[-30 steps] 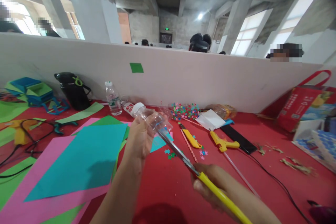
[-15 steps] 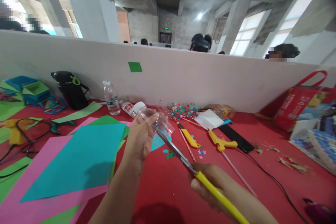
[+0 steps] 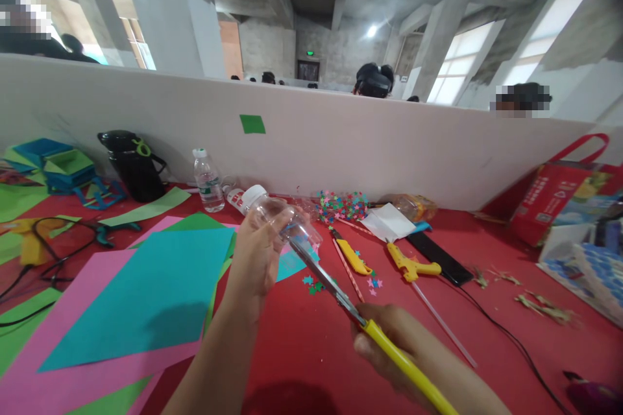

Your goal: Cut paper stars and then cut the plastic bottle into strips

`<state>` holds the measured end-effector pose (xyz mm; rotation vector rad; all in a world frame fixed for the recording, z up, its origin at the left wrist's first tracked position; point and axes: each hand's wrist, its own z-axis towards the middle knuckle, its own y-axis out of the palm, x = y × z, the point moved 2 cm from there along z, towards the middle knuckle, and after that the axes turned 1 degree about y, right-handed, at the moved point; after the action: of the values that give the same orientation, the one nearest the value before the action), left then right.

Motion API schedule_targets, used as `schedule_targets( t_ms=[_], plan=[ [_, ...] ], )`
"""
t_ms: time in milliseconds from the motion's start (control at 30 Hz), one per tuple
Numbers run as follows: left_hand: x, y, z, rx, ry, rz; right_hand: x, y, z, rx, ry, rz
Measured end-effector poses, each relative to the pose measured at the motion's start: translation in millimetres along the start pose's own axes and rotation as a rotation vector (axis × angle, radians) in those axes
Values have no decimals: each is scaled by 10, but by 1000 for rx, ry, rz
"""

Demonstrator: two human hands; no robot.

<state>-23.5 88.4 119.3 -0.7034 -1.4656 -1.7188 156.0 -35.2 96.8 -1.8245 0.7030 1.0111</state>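
Observation:
My left hand [image 3: 257, 248] is closed round a clear plastic bottle [image 3: 302, 228] with a white cap, tilted so that the cap points up and left. In my right hand [image 3: 384, 337] is a pair of scissors [image 3: 406, 363] with yellow handles, the fingers wrapped round them. The metal blades reach up and left to the side of the bottle; whether they cut into the plastic I cannot make out. Beneath the bottle lies a small blue paper piece [image 3: 291, 264]. Star sequins [image 3: 341, 205] in several colours are heaped behind it.
Blue, pink and green paper sheets [image 3: 146, 298] cover the left of the red table. A yellow utility knife [image 3: 354, 256], yellow glue gun [image 3: 411, 264] and black phone-like slab [image 3: 440, 258] lie right of centre. A black flask [image 3: 130, 168] and water bottle [image 3: 208, 183] stand by the white partition [image 3: 341, 142].
The capped end of the bottle has shifted slightly left and up in my left hand. The scissors stay almost in place against it.

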Motion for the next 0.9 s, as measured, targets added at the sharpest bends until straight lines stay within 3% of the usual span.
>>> schedule_targets(
  t_ms=[300,533,667,900],
  plan=[
    [59,-83,44,-45,75,18,148,114,168,14,-116,-5],
    [65,9,-27,-125,73,107,71,121,38,21,-42,-22],
    [69,36,-50,-99,65,101,85,142,51,29,25,34],
    [87,8,-32,-101,80,98,141,153,180,35,-89,19]
  ],
)
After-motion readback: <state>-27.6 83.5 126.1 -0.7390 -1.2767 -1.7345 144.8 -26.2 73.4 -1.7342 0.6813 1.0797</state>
